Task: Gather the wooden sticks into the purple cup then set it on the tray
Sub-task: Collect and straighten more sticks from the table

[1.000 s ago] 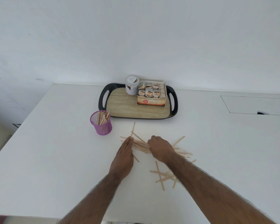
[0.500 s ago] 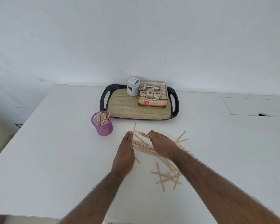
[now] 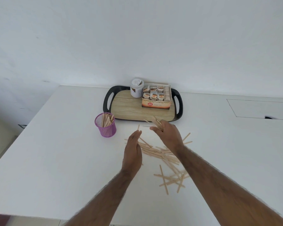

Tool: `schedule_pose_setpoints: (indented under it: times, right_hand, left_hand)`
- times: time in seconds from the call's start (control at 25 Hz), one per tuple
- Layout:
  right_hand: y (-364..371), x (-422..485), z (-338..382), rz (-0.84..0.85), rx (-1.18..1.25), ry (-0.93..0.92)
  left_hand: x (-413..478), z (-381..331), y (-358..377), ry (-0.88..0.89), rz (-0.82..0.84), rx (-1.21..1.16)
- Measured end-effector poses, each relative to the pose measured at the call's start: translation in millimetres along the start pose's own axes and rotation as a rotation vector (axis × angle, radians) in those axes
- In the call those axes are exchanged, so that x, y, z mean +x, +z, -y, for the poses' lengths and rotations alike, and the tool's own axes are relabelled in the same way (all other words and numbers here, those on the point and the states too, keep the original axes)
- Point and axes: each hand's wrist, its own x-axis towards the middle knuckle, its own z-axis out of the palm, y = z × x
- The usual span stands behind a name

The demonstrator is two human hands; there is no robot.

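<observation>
A purple mesh cup (image 3: 105, 126) stands on the white table, left of my hands, with several wooden sticks upright in it. My right hand (image 3: 167, 135) is raised above the table and shut on a bundle of wooden sticks (image 3: 157, 122) that pokes out toward the tray. My left hand (image 3: 133, 150) is flat and edge-on, fingers together, holding nothing, beside a pile of loose sticks (image 3: 155, 151). More scattered sticks (image 3: 173, 177) lie nearer to me. The wood-patterned tray (image 3: 129, 109) with black handles sits behind the cup.
On the tray's far right stand a white round tub (image 3: 136, 87) and an open box of tea sachets (image 3: 156, 98). A wall rises right behind the tray. The table's left edge (image 3: 23, 132) runs diagonally; a cut-out panel (image 3: 260, 108) lies at the right.
My right hand has lifted off the pile with a bundle of sticks and moved away toward the tray. My left hand stays beside the pile.
</observation>
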Motion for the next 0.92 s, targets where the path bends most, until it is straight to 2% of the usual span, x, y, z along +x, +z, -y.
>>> schedule_pose_setpoints:
  times: [0.08,0.16,0.28,0.4,0.48,0.64,0.92]
  right_hand:
    - [-10.3,5.0,10.8,-0.078,0.268,0.086]
    - [-20.9,8.7,23.3,-0.139,0.579,0.143]
    - [-31.6,7.9,45.9,-0.11,0.946,0.143]
    - [-30.9,0.3,62.3,-0.089,1.152,0.149]
    - [-28.1,-4.9,68.6,-0.106,1.225,0.153]
    - [-26.8,-9.3,74.0,-0.141,1.288,0.157]
    - [-5.0,-23.2,80.9,-0.173,1.272,0.232]
  left_hand:
    - [2.2,-16.5,4.7,-0.123,-0.031,-0.199]
    - [6.0,-34.0,12.3,-0.37,0.013,-0.545]
    - [9.9,-52.6,22.5,-0.678,0.101,-0.993]
    - [12.8,-64.4,30.3,-0.883,0.167,-1.358]
    - [15.0,-69.0,33.8,-0.93,0.138,-1.481]
    - [18.9,-67.3,30.4,-0.97,0.051,-1.489]
    - [37.6,-86.4,20.0,-0.858,0.17,-1.796]
